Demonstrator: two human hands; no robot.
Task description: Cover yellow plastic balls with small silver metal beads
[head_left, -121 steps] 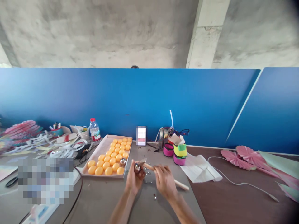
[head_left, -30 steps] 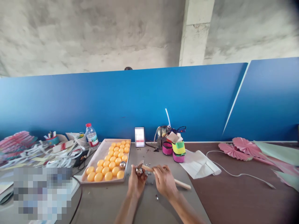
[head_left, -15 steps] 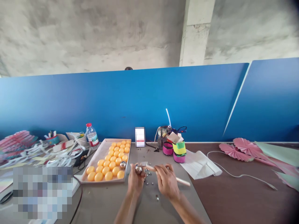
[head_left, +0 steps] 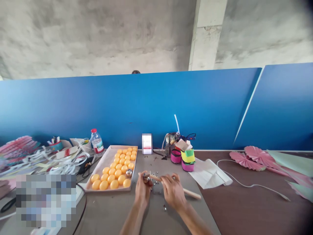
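My left hand [head_left: 142, 192] is closed around a shiny, silver-faceted ball [head_left: 146, 179], partly hidden by the fingers. My right hand [head_left: 174, 193] grips a wooden-handled tool [head_left: 193, 194] whose thin, flat tip meets the ball; what kind of tool it is I cannot tell. Small silver pieces [head_left: 156, 182] lie scattered on the grey mat between and behind the hands, and another silver piece [head_left: 164, 208] lies nearer me. Left of my hands, a shallow tray [head_left: 104, 161] holds several orange balls [head_left: 111, 179] and one silver-faceted ball [head_left: 129, 172].
A bottle with a red cap [head_left: 97, 142] stands behind the tray. Colourful fabric-like containers [head_left: 187, 160] and a white sheet [head_left: 211, 173] are at the back right. Cords and white strips [head_left: 66, 163] clutter the left. A blue partition [head_left: 156, 107] closes off the back.
The tool has turned in my right hand, so its flat tip now shows edge-on at the ball. The left hand has tilted the ball slightly, and its fingers cover more of it.
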